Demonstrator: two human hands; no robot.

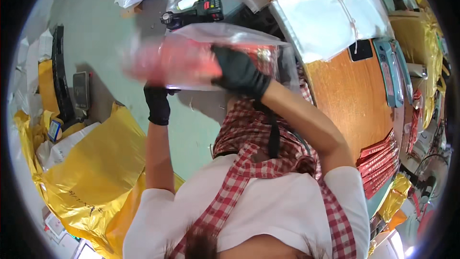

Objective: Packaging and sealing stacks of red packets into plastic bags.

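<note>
Grip of left hand point(157, 105), left of centre, closure hidden; grip of right hand point(242, 72), upper centre, seemingly closed on blurred red bundle point(177, 62), upper left-centre, overlapping clear plastic bag point(225, 33); step judged bagging, next calling for steadied plastic.

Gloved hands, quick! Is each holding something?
Left hand: at the blurred red bundle; fingers mostly hidden, can't tell.
Right hand: closed on the red bundle.

On the counter point(342, 91) at right, a phone point(361, 51) lies between plastic sheets point(316, 19) farther off and packets point(378, 163) nearer. A drill point(194, 14) lies beyond the bag point(225, 32); a sack point(98, 163) is at left.
</note>
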